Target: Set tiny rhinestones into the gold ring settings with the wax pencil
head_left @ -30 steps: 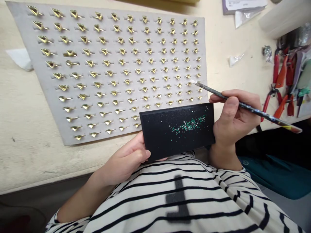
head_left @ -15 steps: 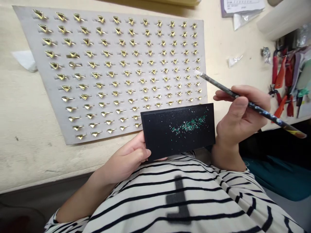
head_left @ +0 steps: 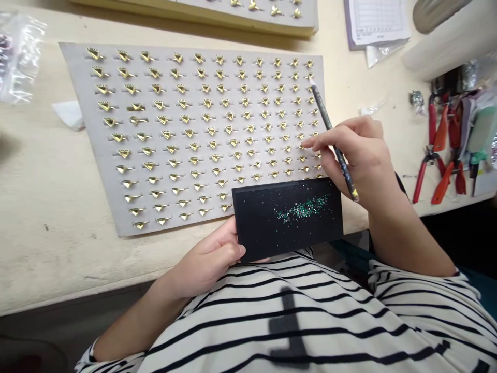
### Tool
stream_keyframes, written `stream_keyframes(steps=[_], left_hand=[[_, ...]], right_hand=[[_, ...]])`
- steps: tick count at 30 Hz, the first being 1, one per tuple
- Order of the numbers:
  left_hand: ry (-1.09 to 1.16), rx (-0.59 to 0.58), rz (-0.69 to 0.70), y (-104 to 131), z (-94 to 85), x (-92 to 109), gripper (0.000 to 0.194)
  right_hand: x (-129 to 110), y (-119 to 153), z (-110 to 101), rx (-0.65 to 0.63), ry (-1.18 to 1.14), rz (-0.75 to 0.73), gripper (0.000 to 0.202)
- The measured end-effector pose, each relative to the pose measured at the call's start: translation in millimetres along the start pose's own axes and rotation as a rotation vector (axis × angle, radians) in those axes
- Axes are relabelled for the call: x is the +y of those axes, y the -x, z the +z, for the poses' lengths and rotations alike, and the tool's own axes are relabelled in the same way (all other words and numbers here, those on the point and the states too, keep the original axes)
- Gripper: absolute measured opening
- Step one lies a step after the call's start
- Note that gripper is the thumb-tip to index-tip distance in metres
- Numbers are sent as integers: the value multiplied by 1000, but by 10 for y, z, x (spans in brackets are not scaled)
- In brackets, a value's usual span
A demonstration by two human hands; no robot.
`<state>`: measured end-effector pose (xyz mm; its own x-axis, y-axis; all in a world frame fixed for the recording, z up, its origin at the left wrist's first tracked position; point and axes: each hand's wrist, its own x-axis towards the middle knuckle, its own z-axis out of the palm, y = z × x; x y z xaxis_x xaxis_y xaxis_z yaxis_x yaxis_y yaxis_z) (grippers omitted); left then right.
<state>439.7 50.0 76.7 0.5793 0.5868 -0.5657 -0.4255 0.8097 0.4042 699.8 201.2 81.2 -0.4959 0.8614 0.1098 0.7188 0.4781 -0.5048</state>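
Currently, your left hand (head_left: 217, 256) is clamped on the near left corner of a flat, black, rectangular tray (head_left: 254, 235), thumb along its edge, while your right hand (head_left: 361, 150) pinches a slim, dark, speckled stick with a white tip (head_left: 327, 119) in a pen-like grip. The tray bears tiny green and clear stones (head_left: 306, 208) in a loose band, and lies at the near right of a pale grey foam board (head_left: 75, 54) set with rows of gold triangular rings (head_left: 140, 225). The stick's tip stands at the far right ring (head_left: 309, 76); whether it touches cannot be told. Principal risk: the stones appear free to slide, so a dip of the tray, held at one corner only, could run them toward the near edge and onto your striped shirt (head_left: 272, 321). Second risk: your right forefinger projects over the rings on the right side, and a low wrist could knock one askew in its slit. Third: the tray covers the near right part of the board from view, so rings beneath it may be pressed unnoticed. Noted also: two rings (head_left: 136, 119) toward the left sit turned unlike their neighbours, and could be overlooked if you judge by rows alone.
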Motion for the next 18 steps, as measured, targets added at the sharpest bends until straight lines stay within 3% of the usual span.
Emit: stream_keyframes(steps=[6,13,18], left_hand=[[-2,-1,-3,12,12,22,59],[-32,-7,-22,14,16,59,60],[-22,-2,-18,20,14,49,60]], right_hand=[[94,-65,30,-72,23,-35,19],[-42,-208,31,-102,38,-17,12],[-120,-290,20,-136,9,17,19]])
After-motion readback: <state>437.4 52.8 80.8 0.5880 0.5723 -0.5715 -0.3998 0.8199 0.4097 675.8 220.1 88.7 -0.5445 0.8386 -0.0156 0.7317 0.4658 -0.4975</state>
